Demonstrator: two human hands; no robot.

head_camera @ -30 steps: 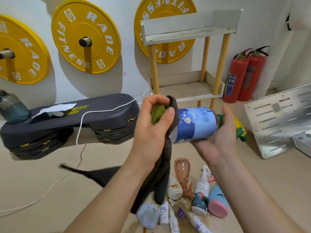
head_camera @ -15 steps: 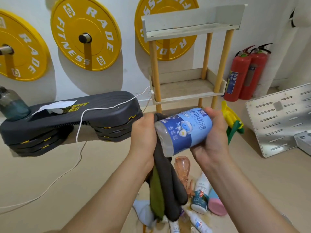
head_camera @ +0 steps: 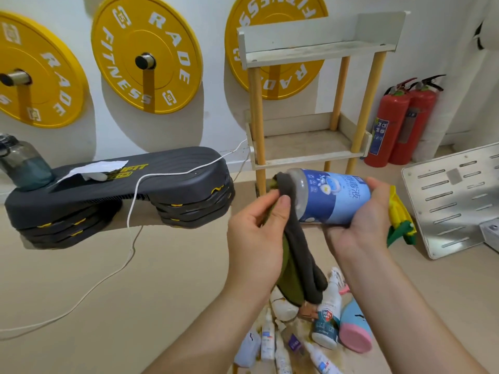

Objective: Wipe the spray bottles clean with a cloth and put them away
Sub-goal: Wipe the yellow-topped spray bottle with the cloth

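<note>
My right hand [head_camera: 359, 222] grips a spray bottle [head_camera: 334, 198] with a blue label, held sideways with its base toward the left. Its yellow and green trigger head [head_camera: 399, 220] sticks out past my right palm. My left hand [head_camera: 259, 233] pinches a dark grey and olive cloth [head_camera: 299, 255] against the bottle's base; the rest of the cloth hangs down. Several more spray bottles [head_camera: 326, 311] lie in a heap on the floor below my hands, partly hidden by the cloth.
A two-tier wooden shelf rack [head_camera: 310, 155] stands against the wall behind the bottle. A black step platform [head_camera: 116, 195] with a white cable lies to the left. Two red fire extinguishers [head_camera: 399, 122] stand at the right, next to a metal perforated plate [head_camera: 453, 195].
The bottle has turned so its base now faces left. My left hand moved the cloth from the bottle's side to its base.
</note>
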